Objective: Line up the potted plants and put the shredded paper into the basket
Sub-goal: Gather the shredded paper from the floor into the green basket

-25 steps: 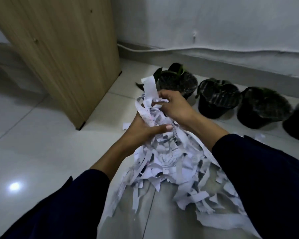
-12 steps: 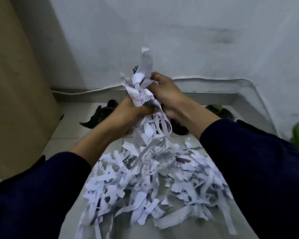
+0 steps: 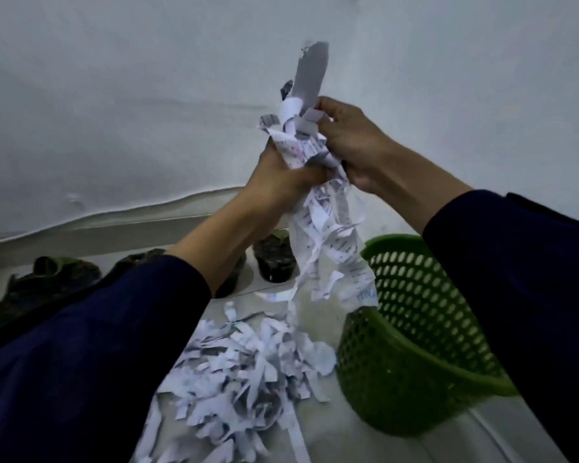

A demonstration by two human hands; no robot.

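Both hands grip one bunch of shredded paper (image 3: 328, 248) held high in front of the wall. My left hand (image 3: 283, 172) clutches it from the left, my right hand (image 3: 355, 142) from the right. Long strips dangle from the bunch, their ends hanging just left of the green perforated basket (image 3: 411, 332), which stands tilted on the floor at the right. A pile of loose shredded paper (image 3: 244, 372) lies on the floor below. Black potted plants stand along the wall: one (image 3: 274, 259) behind the strips, others (image 3: 54, 279) at the left, partly hidden by my left arm.
A white wall with a grey skirting and a cable (image 3: 114, 212) runs behind the pots. The floor is pale tile (image 3: 321, 309). My dark blue sleeves fill the lower left and the right of the view.
Both hands have lifted the paper bunch higher, clear of the floor pile. The view has swung right: the wooden cabinet is gone from sight and the green basket has come into view.
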